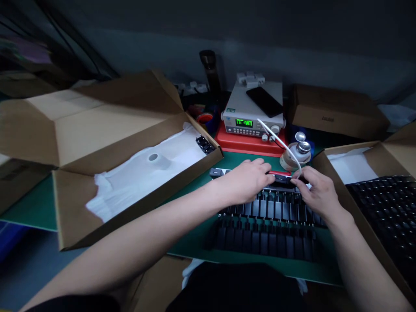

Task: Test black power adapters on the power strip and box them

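Observation:
Two rows of black plug adapters (266, 242) lie on the green table. Behind them, more black adapters (216, 173) sit in a strip by a red edge. My left hand (250, 180) rests over this strip, its fingers bent and closed; what they hold, if anything, is hidden. Farther right, my right hand (315, 188) pinches the end of a white cable (286, 149) beside a black adapter (282, 179). The cable runs up in front of a grey instrument (242, 123) with a green display.
An open carton (136, 203) with white sheet and a few black adapters stands left. Another carton (331, 180) full of black adapters is at right. A metal-topped bottle (303, 149), a red tray (247, 145), a phone (264, 101) and a closed box (338, 112) are behind.

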{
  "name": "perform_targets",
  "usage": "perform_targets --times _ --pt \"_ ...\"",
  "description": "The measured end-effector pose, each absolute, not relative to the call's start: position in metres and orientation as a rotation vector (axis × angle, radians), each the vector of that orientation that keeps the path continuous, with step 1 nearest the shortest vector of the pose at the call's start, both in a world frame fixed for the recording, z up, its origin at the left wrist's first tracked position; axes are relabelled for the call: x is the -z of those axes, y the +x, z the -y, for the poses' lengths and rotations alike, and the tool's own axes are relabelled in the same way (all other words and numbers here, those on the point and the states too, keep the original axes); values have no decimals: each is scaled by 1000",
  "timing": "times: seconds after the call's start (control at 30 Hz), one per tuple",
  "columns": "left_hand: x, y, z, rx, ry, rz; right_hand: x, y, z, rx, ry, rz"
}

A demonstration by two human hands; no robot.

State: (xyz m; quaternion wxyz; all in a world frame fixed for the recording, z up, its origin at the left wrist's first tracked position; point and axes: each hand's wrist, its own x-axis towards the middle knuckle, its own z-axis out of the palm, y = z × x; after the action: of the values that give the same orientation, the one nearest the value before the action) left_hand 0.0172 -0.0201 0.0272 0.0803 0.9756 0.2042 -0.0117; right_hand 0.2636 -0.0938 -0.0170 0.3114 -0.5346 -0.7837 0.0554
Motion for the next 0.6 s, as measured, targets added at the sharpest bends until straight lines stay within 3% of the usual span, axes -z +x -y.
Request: perform_targets --times 0.37,0.6 --pt "-9 -8 2 -281 2568 -620 17 263 93 -172 -1413 2064" --pt "-1 0 7 -184 2665 -648 15 263 93 -173 -1431 2075"
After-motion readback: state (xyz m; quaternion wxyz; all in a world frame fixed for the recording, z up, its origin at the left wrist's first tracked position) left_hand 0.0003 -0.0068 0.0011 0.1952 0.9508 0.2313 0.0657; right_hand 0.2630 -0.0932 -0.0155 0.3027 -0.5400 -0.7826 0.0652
